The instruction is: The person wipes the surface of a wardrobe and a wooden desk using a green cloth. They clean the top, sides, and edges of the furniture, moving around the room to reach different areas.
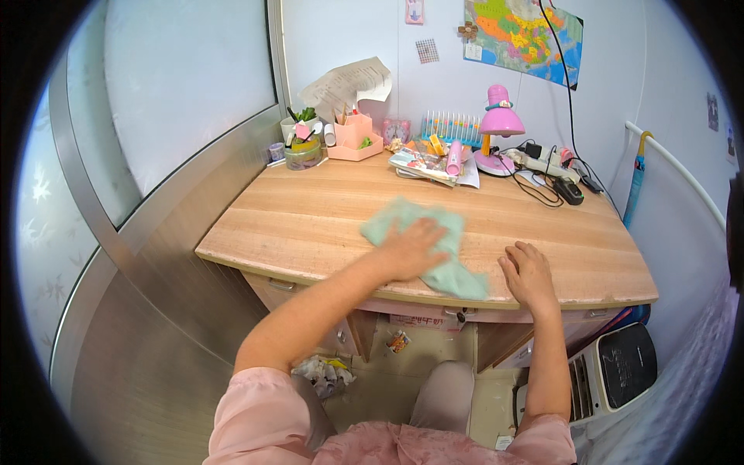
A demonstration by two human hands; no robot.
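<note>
My left hand [412, 249] lies on a pale green cloth [457, 280], pressing it against the wooden desk [302, 225]. Its fingers look stretched out and spread, slightly smeared by motion. The cloth is crumpled under the palm, and one end reaches the desk's front edge. To the right, my right hand [530, 273] rests by the same edge, with fingers loosely bent, thumb apart and nothing in it. Bare wood separates it from the cloth.
Along the back stand a pink desk lamp [500, 124], a pink organizer [356, 139], a round container [303, 153] and stacked papers [426, 164]. Cables and a black adapter [568, 191] lie at the back right. A black-topped appliance [626, 364] stands below right.
</note>
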